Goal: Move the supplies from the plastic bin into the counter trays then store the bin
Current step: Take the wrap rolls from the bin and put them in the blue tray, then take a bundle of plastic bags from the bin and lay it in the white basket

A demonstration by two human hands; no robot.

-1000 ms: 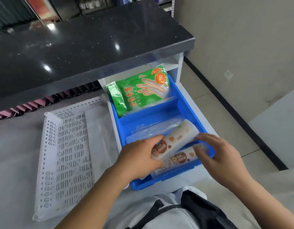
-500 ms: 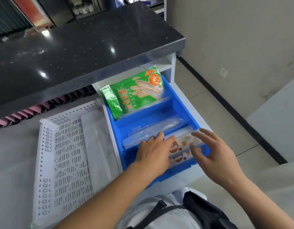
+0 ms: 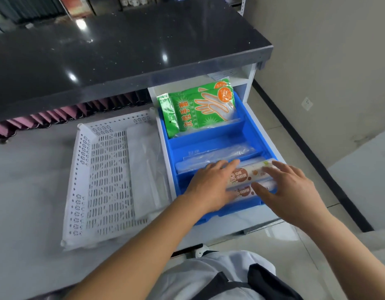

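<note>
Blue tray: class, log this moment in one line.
blue tray | left hand, right hand press cling-film rolls into front compartment | white bin beside

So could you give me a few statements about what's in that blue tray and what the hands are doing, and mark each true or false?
1. The green glove packs sit in the farthest compartment of the blue tray. True.
2. The left hand holds a pair of scissors. False: it rests on the wrapped rolls.
3. The white basket lies left of the blue tray. True.
4. The right hand is on the dark countertop. False: it touches the rolls in the nearest compartment.
</note>
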